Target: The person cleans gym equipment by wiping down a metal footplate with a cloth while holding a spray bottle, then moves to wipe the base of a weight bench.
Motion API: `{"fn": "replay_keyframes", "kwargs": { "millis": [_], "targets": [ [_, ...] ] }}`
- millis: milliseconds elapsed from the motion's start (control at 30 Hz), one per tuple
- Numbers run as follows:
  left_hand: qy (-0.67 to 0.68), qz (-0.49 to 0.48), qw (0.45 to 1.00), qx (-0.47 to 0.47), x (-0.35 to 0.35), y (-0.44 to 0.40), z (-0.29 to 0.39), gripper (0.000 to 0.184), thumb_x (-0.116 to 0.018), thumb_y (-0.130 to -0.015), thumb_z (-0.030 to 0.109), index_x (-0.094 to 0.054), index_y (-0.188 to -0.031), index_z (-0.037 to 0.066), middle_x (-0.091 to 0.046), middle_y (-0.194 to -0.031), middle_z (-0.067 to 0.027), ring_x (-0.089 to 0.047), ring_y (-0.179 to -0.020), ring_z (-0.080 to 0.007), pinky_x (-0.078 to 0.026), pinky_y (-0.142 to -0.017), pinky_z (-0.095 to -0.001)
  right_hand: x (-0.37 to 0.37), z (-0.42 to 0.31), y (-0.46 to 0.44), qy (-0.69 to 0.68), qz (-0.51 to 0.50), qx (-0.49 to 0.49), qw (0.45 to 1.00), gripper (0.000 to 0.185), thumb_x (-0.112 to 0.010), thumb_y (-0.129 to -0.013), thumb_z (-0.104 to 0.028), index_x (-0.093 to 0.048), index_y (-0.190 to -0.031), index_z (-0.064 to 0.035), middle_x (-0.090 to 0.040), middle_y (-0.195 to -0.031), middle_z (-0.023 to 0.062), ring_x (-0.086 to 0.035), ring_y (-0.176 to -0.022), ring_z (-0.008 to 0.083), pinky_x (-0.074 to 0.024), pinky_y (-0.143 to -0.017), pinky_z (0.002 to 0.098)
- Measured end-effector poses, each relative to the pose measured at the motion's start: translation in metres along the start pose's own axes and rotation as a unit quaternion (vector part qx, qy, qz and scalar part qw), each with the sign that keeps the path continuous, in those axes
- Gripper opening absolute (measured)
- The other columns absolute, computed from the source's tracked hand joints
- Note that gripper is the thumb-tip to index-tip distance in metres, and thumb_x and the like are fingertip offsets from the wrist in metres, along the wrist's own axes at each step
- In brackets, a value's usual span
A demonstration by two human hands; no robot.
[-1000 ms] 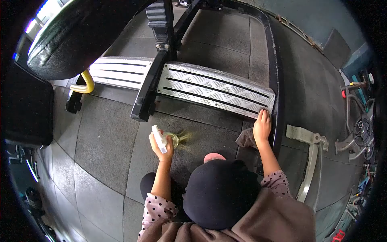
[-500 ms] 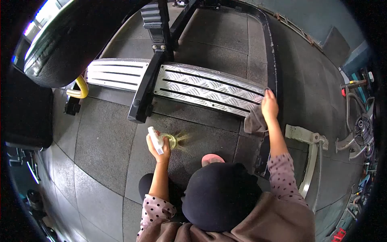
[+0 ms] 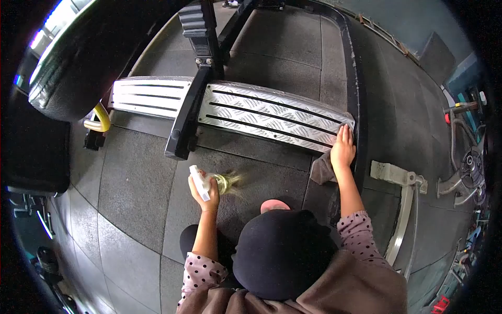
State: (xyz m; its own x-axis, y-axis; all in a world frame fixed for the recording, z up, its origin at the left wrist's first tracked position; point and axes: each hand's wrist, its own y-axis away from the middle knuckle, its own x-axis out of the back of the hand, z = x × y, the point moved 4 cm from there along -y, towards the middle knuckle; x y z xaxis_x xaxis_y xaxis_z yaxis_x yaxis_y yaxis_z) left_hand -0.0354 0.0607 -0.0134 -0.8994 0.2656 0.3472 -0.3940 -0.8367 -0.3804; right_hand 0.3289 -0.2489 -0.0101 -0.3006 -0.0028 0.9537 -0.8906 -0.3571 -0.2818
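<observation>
My left hand [image 3: 205, 192] is wrapped round a spray bottle [image 3: 198, 182] with a white head and a clear body of yellowish liquid, above the floor. At the right end of the silver tread plate [image 3: 272, 112], my right hand [image 3: 343, 149] presses a grey-brown cloth [image 3: 322, 168] that hangs below the plate's front edge. Part of the cloth is hidden under the hand. The plate has black strips and a patterned metal surface.
A black frame rail [image 3: 358, 94] curves past the plate's right end. A black beam [image 3: 183, 120] divides it from a second plate [image 3: 149, 97]. Upper left is a black pad [image 3: 78, 63] near a yellow handle [image 3: 99, 119]. A pale metal bar [image 3: 402, 209] stands right.
My right hand and the cloth moved up along the plate's right end, then back down a little. My left hand with the spray bottle shifted slightly left in view.
</observation>
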Motion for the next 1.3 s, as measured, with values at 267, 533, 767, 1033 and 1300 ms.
{"fn": "replay_keyframes", "kwargs": {
  "millis": [267, 533, 767, 1033, 1300],
  "targets": [
    [0.063, 0.006, 0.998, 0.013, -0.004, 0.001, -0.007, 0.045, -0.065, -0.079, 0.001, -0.048, -0.120, 0.001, -0.054, -0.111, -0.0098, -0.056, -0.104, -0.0227, -0.043, -0.095, -0.0357, 0.015, -0.025, 0.018, -0.005, -0.026, 0.094, 0.995, 0.050, -0.046, -0.092, -0.012, -0.044, -0.142, -0.0044, -0.036, -0.154, 0.0086, -0.038, -0.139, 0.0239, -0.0447, -0.098, 0.0425],
    [0.031, -0.012, 0.999, 0.035, -0.003, 0.002, -0.012, 0.044, -0.064, -0.081, 0.000, -0.047, -0.121, 0.000, -0.055, -0.110, -0.0100, -0.055, -0.104, -0.0213, -0.044, -0.093, -0.0339, 0.001, -0.021, -0.006, -0.006, -0.017, -0.050, 0.999, 0.056, -0.047, -0.092, -0.012, -0.036, -0.146, -0.0035, -0.029, -0.157, 0.0095, -0.031, -0.143, 0.0248, -0.0475, -0.098, 0.0415],
    [0.037, -0.012, 0.999, 0.002, -0.005, 0.000, -0.017, 0.042, -0.062, -0.079, -0.003, -0.049, -0.118, 0.002, -0.054, -0.106, -0.0085, -0.054, -0.101, -0.0199, -0.043, -0.093, -0.0332, -0.005, -0.007, 0.046, -0.005, -0.036, -0.010, 0.999, 0.053, -0.045, -0.093, -0.010, -0.036, -0.142, 0.0053, -0.033, -0.152, 0.0209, -0.038, -0.139, 0.0314, -0.0482, -0.100, 0.0395],
    [0.047, -0.006, 0.999, -0.009, -0.004, -0.002, -0.006, 0.040, -0.063, -0.079, -0.001, -0.049, -0.116, 0.001, -0.054, -0.106, -0.0086, -0.054, -0.100, -0.0204, -0.043, -0.092, -0.0338, 0.025, 0.018, -0.078, -0.057, 0.050, -0.015, 0.997, 0.045, -0.051, -0.091, -0.012, -0.049, -0.135, -0.0010, -0.051, -0.139, 0.0165, -0.053, -0.124, 0.0316, -0.0498, -0.095, 0.0412],
    [0.042, 0.001, 0.999, -0.013, -0.003, -0.003, 0.001, 0.038, -0.064, -0.080, 0.002, -0.050, -0.115, 0.002, -0.054, -0.106, -0.0084, -0.054, -0.100, -0.0206, -0.043, -0.091, -0.0341, -0.003, 0.014, -0.056, -0.006, 0.014, -0.036, 0.999, 0.048, -0.048, -0.091, -0.017, -0.047, -0.136, -0.0005, -0.044, -0.146, 0.0151, -0.045, -0.133, 0.0288, -0.0483, -0.096, 0.0425]
  ]
}}
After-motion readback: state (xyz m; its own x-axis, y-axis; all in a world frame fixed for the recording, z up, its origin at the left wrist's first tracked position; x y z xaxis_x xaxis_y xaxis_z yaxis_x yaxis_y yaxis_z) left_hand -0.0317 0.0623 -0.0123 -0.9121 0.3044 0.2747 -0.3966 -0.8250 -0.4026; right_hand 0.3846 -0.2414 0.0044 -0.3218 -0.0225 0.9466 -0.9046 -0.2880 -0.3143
